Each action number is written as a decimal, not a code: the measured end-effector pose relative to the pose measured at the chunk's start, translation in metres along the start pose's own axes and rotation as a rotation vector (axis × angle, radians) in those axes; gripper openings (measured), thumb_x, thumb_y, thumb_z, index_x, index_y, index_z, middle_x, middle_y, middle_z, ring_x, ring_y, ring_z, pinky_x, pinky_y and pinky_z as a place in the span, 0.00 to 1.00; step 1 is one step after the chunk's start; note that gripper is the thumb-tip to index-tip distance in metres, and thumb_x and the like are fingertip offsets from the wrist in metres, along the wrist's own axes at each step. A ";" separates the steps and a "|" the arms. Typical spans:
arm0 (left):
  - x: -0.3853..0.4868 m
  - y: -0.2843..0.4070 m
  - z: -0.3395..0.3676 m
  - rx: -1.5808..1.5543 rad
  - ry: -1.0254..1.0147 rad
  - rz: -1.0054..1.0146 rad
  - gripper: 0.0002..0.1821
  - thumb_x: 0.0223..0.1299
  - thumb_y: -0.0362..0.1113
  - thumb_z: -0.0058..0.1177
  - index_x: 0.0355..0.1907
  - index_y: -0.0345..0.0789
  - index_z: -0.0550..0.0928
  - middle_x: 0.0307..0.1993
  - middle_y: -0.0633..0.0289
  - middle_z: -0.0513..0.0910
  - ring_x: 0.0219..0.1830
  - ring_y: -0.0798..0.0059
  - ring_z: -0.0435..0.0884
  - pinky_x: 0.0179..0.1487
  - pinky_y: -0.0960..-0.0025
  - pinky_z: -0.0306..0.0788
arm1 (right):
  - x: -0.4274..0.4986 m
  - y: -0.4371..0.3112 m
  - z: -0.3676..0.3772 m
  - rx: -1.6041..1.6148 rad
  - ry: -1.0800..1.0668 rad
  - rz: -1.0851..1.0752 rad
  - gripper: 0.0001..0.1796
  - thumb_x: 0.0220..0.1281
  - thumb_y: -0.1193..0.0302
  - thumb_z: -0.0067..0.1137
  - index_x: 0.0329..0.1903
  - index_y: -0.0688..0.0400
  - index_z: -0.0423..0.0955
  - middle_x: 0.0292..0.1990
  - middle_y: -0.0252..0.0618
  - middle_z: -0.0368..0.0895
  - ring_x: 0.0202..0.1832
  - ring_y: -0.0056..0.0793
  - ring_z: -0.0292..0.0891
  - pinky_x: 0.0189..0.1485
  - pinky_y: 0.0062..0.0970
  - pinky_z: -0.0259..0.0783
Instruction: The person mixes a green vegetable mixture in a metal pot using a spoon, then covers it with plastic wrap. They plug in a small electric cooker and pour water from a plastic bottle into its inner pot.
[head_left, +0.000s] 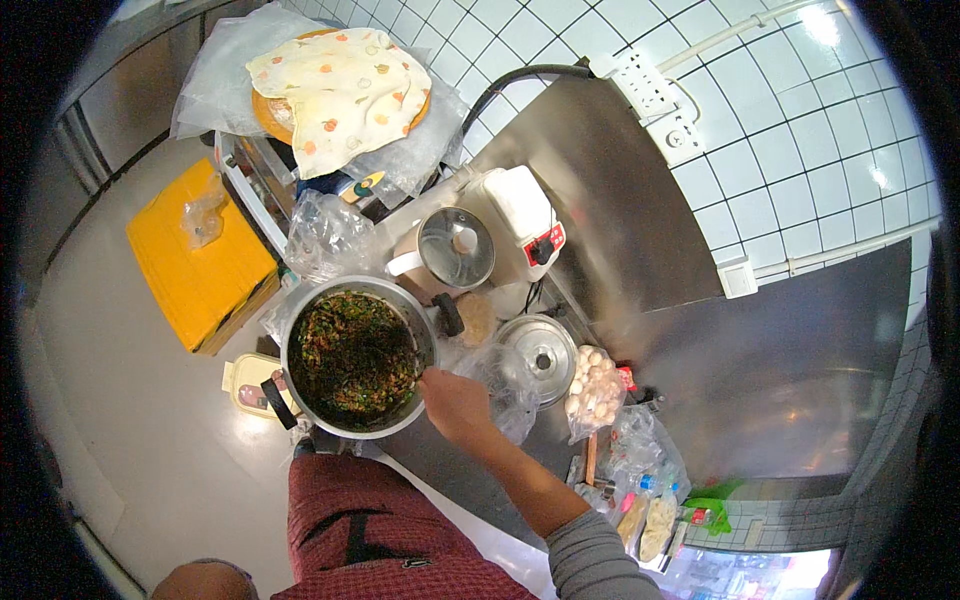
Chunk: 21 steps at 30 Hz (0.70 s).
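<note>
A deep metal pot (429, 341) stands before me, with dark handles on opposite sides. A dark, oily mixture (356, 360) with chopped green and orange-brown bits lies in it. My right hand (454, 401) is at the pot's lower right rim, its fingers curled in against the edge; what the fingertips do is partly hidden. My left hand is out of view. Behind the pot stands a pale pitcher-like appliance with a glass lid (456, 247). To the right of my hand is a round metal lid (538, 360), beside clear plastic film (499, 382).
A yellow box (202, 255) sits at left, near a cream container (253, 384). A patterned cloth (341, 94) covers a round orange-rimmed thing at the back. At right are a bag of pale round items (595, 386), plastic bags (645, 446) and wall sockets (645, 86).
</note>
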<state>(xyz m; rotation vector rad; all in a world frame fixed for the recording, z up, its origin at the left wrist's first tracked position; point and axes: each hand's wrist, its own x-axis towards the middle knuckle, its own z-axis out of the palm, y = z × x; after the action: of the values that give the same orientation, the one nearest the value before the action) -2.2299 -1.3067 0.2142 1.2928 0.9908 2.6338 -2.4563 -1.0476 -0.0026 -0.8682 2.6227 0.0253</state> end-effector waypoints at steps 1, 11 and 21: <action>0.000 -0.009 -0.001 -0.023 -0.008 -0.026 0.07 0.70 0.37 0.53 0.43 0.40 0.72 0.33 0.65 0.78 0.33 0.71 0.78 0.39 0.61 0.73 | 0.002 -0.001 -0.001 -0.030 0.005 0.018 0.12 0.71 0.62 0.52 0.40 0.58 0.76 0.35 0.45 0.85 0.40 0.52 0.83 0.42 0.50 0.77; -0.031 -0.157 -0.015 -0.300 0.051 -0.478 0.29 0.71 0.38 0.57 0.70 0.35 0.66 0.42 0.58 0.82 0.40 0.71 0.82 0.43 0.65 0.75 | 0.048 -0.012 -0.010 -0.166 -0.114 -0.117 0.08 0.65 0.70 0.52 0.35 0.59 0.78 0.33 0.51 0.85 0.37 0.53 0.85 0.38 0.50 0.78; -0.087 -0.246 -0.048 -0.312 0.111 -0.402 0.31 0.71 0.41 0.58 0.71 0.33 0.67 0.52 0.54 0.81 0.45 0.68 0.82 0.47 0.64 0.74 | 0.051 0.034 0.007 0.582 -0.333 -0.155 0.14 0.70 0.63 0.53 0.37 0.62 0.78 0.30 0.53 0.81 0.31 0.55 0.80 0.37 0.49 0.73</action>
<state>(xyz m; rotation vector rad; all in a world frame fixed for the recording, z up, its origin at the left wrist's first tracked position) -2.2644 -1.1629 -0.0063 0.7931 0.7189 2.4376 -2.5111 -1.0487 -0.0308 -0.7680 2.0724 -0.5550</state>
